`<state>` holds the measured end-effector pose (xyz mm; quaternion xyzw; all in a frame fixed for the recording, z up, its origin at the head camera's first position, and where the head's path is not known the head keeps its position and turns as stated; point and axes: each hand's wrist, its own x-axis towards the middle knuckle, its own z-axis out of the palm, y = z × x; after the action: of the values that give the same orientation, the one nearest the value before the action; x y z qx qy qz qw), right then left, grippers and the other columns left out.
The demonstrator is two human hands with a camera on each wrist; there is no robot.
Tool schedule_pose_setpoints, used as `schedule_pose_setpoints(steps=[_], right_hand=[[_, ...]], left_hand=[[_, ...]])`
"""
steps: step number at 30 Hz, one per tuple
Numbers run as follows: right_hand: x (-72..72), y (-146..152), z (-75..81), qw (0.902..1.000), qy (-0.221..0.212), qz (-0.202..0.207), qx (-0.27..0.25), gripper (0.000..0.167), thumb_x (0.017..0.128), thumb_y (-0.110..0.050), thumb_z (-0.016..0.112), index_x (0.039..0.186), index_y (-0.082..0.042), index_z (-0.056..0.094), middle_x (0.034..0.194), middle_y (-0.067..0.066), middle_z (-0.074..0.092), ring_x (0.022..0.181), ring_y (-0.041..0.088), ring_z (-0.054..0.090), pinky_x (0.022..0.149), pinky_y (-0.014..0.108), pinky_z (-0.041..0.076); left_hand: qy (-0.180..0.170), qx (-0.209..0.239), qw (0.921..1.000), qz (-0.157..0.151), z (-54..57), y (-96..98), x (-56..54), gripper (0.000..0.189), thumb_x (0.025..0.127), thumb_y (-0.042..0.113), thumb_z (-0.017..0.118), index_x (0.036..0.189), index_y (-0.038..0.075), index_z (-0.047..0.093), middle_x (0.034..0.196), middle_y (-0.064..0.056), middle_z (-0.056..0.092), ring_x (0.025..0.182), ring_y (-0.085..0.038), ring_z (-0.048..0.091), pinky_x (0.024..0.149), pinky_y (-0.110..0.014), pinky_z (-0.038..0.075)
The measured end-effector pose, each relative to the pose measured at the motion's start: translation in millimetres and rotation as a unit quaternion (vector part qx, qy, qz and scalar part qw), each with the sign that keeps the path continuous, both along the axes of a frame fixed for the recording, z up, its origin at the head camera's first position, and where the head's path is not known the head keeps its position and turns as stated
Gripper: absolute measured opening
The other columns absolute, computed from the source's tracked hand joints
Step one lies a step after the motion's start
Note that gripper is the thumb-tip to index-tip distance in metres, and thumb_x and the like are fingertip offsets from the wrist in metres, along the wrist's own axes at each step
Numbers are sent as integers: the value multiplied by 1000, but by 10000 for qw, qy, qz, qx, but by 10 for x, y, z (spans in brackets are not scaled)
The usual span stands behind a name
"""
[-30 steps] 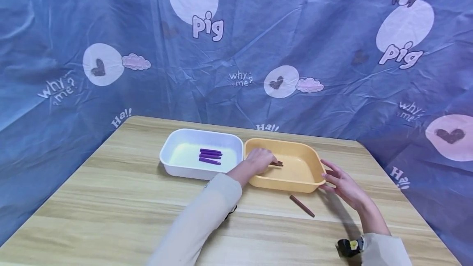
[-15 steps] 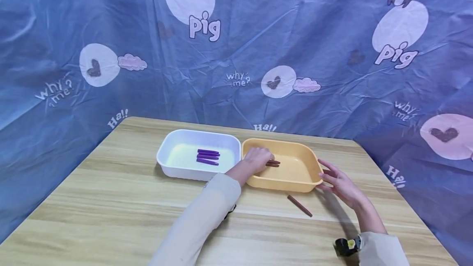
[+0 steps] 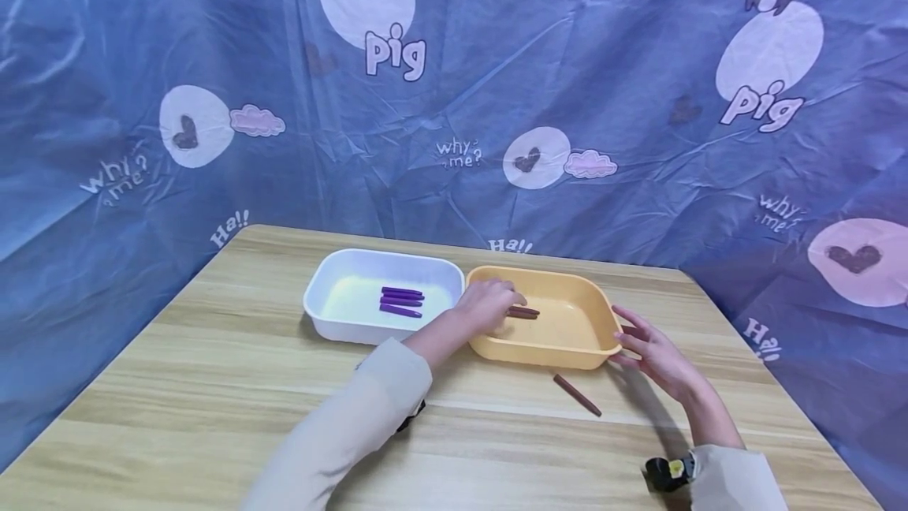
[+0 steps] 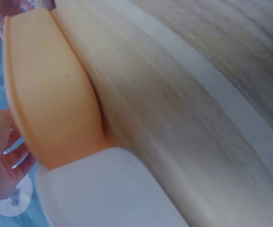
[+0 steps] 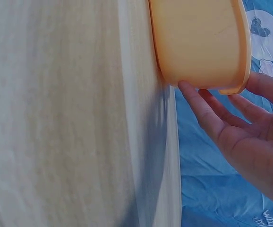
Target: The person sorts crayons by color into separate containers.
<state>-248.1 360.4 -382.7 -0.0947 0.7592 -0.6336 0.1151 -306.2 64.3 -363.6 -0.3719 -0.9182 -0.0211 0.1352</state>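
Observation:
My left hand (image 3: 488,306) is over the left end of the yellow tray (image 3: 546,355), its fingers loosely bent. Two brown crayons (image 3: 523,312) lie side by side on the tray floor, right at its fingertips and partly hidden by them. In the left wrist view, the left hand (image 4: 2,156) reaches over the tray's rim. At the tray's right end, my right hand (image 3: 660,357) rests spread fingers against the outer wall. The right wrist view has that hand (image 5: 250,123) with straight fingers at the wall and the thumb by the rim.
A white tray (image 3: 340,330) stands left against the yellow one, with several purple crayons (image 3: 401,300) inside. Another brown crayon (image 3: 578,395) lies on the wooden table (image 3: 213,408) in front of the yellow tray. A blue patterned cloth (image 3: 397,164) hangs behind the table.
My left hand has let go of the brown crayons and drawn back a little to the left, its forearm shifting left too. The right hand keeps its place at the tray.

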Motion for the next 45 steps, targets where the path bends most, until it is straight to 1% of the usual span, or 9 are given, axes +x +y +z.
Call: schedule_pose_setpoints(steps=[5, 12, 18, 23, 27, 31, 35, 41, 45], right_hand=[[-1, 15, -12, 10000, 10, -21, -50, 63, 98, -7, 41, 144, 4, -1, 135, 37, 15, 102, 18, 53, 87, 36, 48], [-8, 16, -13, 10000, 28, 15, -40, 64, 98, -7, 42, 144, 4, -1, 136, 37, 14, 104, 18, 52, 87, 34, 48], [-16, 11, -25, 10000, 38, 13, 15, 64, 98, -8, 42, 144, 3, 0, 136, 38, 15, 105, 18, 52, 87, 35, 48], [-16, 8, -29, 9999, 86, 8, 64, 64, 97, -9, 43, 144, 4, 1, 136, 38, 16, 104, 17, 53, 87, 35, 48], [-11, 9, -32, 9999, 125, 22, 96, 63, 98, -9, 42, 144, 5, 1, 136, 38, 17, 103, 16, 53, 86, 34, 49], [-8, 12, -24, 9999, 121, 29, 108, 64, 98, -9, 42, 144, 4, 1, 136, 39, 16, 105, 17, 52, 87, 35, 48], [-6, 19, -10, 9998, 113, 28, 142, 64, 98, -10, 42, 145, 3, 1, 137, 39, 16, 109, 23, 50, 88, 36, 48], [-6, 21, -11, 9999, 87, 0, 134, 63, 98, -9, 42, 145, 3, 1, 137, 39, 15, 109, 24, 49, 88, 35, 48], [-9, 23, -18, 9999, 95, 14, 121, 63, 98, -9, 42, 145, 3, 2, 137, 39, 16, 109, 24, 50, 88, 36, 48]], left_hand=[[433, 543, 9965, -470, 42, -49, 159, 24, 84, 18, 67, 107, 25, 70, 97, 7, 64, 86, -12, 58, 62, -22, 48], [625, 372, 9947, -733, 97, 1, 427, 31, 85, 32, 65, 116, 26, 65, 106, 9, 62, 92, -11, 54, 64, -18, 47], [1289, 542, 9786, -1509, 76, 80, 678, 32, 85, 34, 65, 115, 25, 65, 104, 9, 62, 92, -8, 54, 71, -13, 45], [1582, 242, 9694, -1863, -3, 183, 832, 32, 85, 35, 64, 117, 28, 64, 104, 12, 61, 92, -6, 52, 72, -12, 43], [1463, -158, 9668, -2087, -94, 266, 895, 33, 86, 36, 63, 118, 30, 63, 106, 13, 60, 92, -5, 51, 72, -11, 43], [1187, -486, 9680, -2156, -195, 349, 907, 32, 87, 38, 61, 118, 32, 62, 106, 14, 59, 91, -3, 52, 64, -9, 42], [1001, -803, 9676, -2175, -279, 438, 879, 35, 88, 39, 59, 122, 32, 59, 109, 14, 57, 90, -2, 51, 58, -9, 41], [588, -1287, 9685, -2047, -348, 547, 834, 39, 92, 34, 55, 130, 30, 51, 119, 11, 53, 97, -4, 52, 60, -12, 43], [288, -1406, 9684, -2041, -376, 580, 800, 37, 94, 29, 51, 131, 29, 50, 121, 13, 52, 102, -3, 51, 63, -12, 45]])
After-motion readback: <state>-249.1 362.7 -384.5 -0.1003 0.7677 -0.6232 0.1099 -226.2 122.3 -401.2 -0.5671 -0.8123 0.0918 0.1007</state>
